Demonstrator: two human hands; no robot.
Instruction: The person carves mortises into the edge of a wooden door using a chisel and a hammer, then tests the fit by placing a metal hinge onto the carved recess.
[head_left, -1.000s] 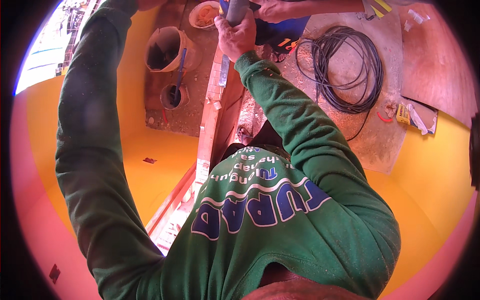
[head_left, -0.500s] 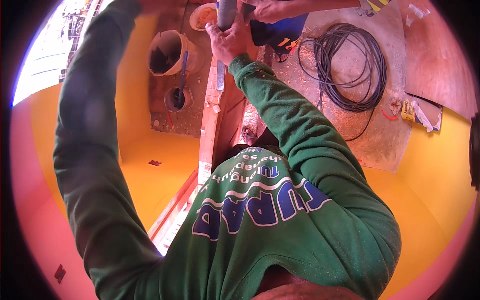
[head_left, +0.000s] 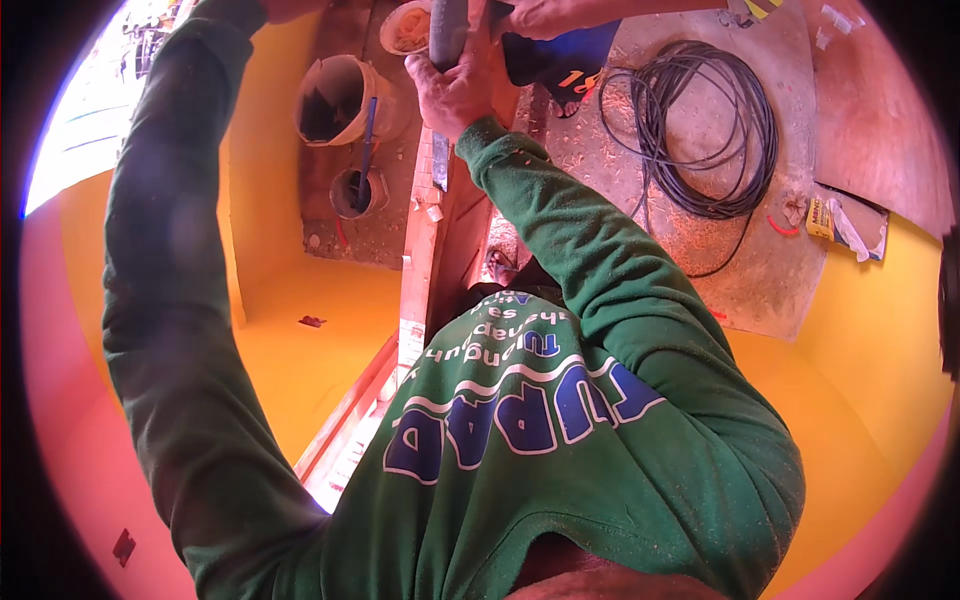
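My right hand (head_left: 456, 98) is closed round a grey, rounded tool body (head_left: 449, 35) at the top centre, whose upper end is cut off by the frame. Just below this hand a flat grey, blade-like strip (head_left: 440, 160) shows against a long wooden beam (head_left: 420, 255). I cannot tell if the strip belongs to the tool. My left hand (head_left: 290, 8) shows only in part at the top edge, its fingers cut off. Close to the tool, another person's hand (head_left: 535, 18) reaches in from the right.
A large bucket (head_left: 335, 100), a small pot (head_left: 357, 193) with a blue-handled tool (head_left: 370, 130), and a whitish tub (head_left: 407, 28) stand left of the beam. Coiled black cable (head_left: 705, 130) lies to the right, near a yellow-and-white packet (head_left: 845, 225). Wood shavings litter that floor.
My left hand and sleeve have shifted slightly left and down. My right hand keeps its grip, a little lower, and the grey tool body has moved slightly.
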